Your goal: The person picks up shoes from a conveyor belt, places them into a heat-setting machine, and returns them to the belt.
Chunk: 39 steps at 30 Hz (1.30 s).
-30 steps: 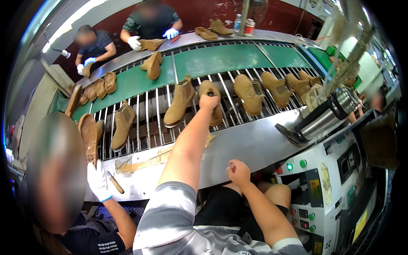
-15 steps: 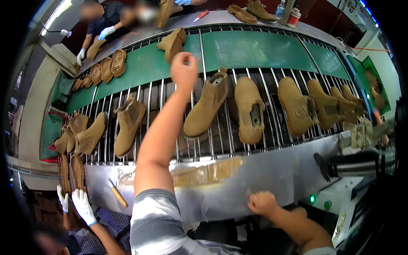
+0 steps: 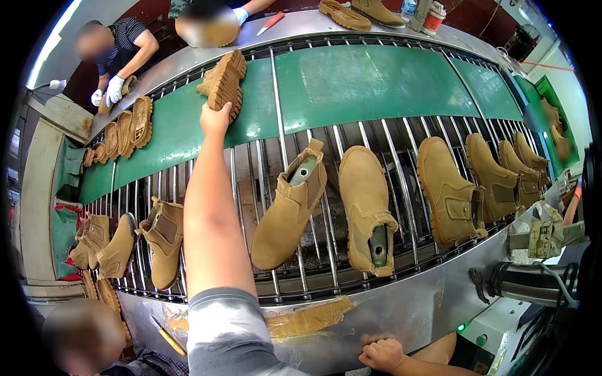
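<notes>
My left arm stretches far out over the rack, and my left hand [image 3: 216, 118] is closed on the toe end of a tan ankle boot [image 3: 224, 80]. That boot lies on its side on the green belt, its ridged sole facing me. Back near the metal edge, my right hand [image 3: 381, 354] is curled into a loose fist, with nothing visible in it. Closer to me on the metal rollers stand a boot with a green last inside [image 3: 291, 210], a boot turned toe-away [image 3: 367, 200] and another tan boot [image 3: 164, 244].
Several boots [image 3: 448, 188] line the rollers at right. Loose soles [image 3: 141, 122] lie along the belt at far left. A yellow-handled tool [image 3: 168, 338] rests on the metal ledge [image 3: 401, 319]. Gloved co-workers [image 3: 116, 91] work across the belt; another person sits at lower left.
My left hand has reached farther left and closed on the boot on the belt. The view has shifted. My right hand remains curled near the ledge.
</notes>
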Each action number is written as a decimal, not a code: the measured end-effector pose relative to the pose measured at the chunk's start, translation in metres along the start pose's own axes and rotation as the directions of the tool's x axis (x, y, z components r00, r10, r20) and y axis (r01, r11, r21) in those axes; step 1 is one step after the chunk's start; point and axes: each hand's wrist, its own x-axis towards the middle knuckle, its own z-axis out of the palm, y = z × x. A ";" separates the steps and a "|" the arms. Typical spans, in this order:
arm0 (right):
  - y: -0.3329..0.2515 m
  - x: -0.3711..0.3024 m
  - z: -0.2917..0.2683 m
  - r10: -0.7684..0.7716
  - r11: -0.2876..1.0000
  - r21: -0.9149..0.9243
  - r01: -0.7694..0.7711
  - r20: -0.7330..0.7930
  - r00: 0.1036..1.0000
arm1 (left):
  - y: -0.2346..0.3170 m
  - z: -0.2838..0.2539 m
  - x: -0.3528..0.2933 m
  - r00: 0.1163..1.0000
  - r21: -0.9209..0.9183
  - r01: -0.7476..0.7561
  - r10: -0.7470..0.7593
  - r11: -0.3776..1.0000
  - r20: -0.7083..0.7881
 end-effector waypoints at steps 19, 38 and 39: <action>-0.090 -0.051 -0.139 0.139 0.977 0.210 -0.031 -0.521 0.842 | 0.325 -0.476 -0.370 0.598 0.030 -0.755 0.668 0.656 0.444; -0.118 -0.319 -0.198 0.714 0.491 0.829 0.268 -0.559 0.422 | 0.326 -0.463 -0.683 0.025 -0.760 -0.029 0.760 0.649 0.649; -0.104 -0.331 -0.199 0.733 0.486 0.827 0.281 -0.561 0.383 | 0.316 -0.457 -0.689 -0.009 -0.703 -0.012 0.703 0.711 0.711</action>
